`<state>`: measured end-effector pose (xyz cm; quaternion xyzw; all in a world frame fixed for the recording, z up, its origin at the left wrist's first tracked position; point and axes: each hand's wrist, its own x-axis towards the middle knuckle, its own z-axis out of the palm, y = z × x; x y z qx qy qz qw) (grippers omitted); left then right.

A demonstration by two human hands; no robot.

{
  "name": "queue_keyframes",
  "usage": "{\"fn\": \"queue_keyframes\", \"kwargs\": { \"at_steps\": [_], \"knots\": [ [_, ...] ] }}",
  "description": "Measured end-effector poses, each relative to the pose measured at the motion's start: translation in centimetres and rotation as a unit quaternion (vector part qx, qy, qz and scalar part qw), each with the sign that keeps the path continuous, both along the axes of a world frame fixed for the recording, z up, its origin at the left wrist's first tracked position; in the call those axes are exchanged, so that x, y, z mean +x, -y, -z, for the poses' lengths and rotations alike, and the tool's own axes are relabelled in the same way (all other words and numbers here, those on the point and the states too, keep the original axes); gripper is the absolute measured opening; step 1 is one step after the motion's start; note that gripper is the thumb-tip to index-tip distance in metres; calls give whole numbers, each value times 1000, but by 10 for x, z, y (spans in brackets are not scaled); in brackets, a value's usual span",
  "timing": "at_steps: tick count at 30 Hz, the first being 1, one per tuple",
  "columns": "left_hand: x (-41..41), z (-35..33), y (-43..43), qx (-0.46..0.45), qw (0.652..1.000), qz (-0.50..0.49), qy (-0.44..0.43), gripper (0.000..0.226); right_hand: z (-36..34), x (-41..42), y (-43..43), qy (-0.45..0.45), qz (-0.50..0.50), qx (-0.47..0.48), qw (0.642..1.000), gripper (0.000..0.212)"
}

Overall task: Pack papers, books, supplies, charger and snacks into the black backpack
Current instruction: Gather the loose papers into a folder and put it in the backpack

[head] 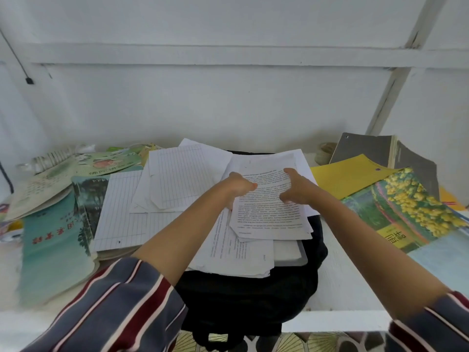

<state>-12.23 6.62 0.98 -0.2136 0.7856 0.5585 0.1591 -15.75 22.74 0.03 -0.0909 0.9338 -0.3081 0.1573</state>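
A black backpack lies flat on the white table, mostly covered by loose papers. On top is a stack of printed sheets. My left hand grips the stack's left edge, thumb on top. My right hand rests on the stack's upper right part with fingers curled down onto the paper. Lined sheets lie spread to the left of the stack. A grey flat thing shows under the printed sheets.
Teal and green books lie at the left. A yellow folder, a flowered book and a grey notebook lie at the right. A tape roll sits by the wall. The table's front edge is near me.
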Motion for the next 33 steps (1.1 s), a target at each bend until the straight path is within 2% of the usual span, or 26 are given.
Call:
{"fn": "queue_keyframes", "kwargs": {
  "at_steps": [3,6,13,16,19,20,22,24,25,26,28,29,33],
  "knots": [
    [7,-5,0,59,998,-23,-13,39,-2,3,-1,18,21,-96,995,82],
    [11,-3,-1,97,994,-48,-24,39,-3,5,-5,22,56,-178,982,78],
    [13,-2,-3,88,993,-57,-55,39,-8,10,-18,65,99,-306,945,68],
    [17,-6,-2,105,990,-69,-59,39,-12,8,-27,117,98,-370,917,65],
    [25,-10,-1,157,978,-83,-109,47,-23,7,-31,136,63,-471,869,59],
    [27,-10,0,162,974,-93,-125,57,-28,7,-31,126,46,-499,856,58],
    [29,-10,7,167,969,-112,-141,93,-41,9,-29,90,0,-539,837,57],
    [37,-17,13,199,962,-100,-159,111,-52,11,-25,41,-52,-565,823,59],
    [40,-19,17,211,957,-76,-185,108,-56,12,-21,16,-75,-573,816,60],
    [44,-21,19,212,950,-52,-224,94,-57,13,-17,-11,-92,-577,811,62],
    [50,-28,21,171,935,-45,-306,62,-57,16,-7,-70,-106,-573,809,66],
    [53,-31,22,137,928,-54,-342,57,-54,17,-2,-99,-108,-570,809,67],
    [58,-20,34,-7,903,-72,-424,74,-34,22,14,-188,-136,-519,822,66]
  ]
}}
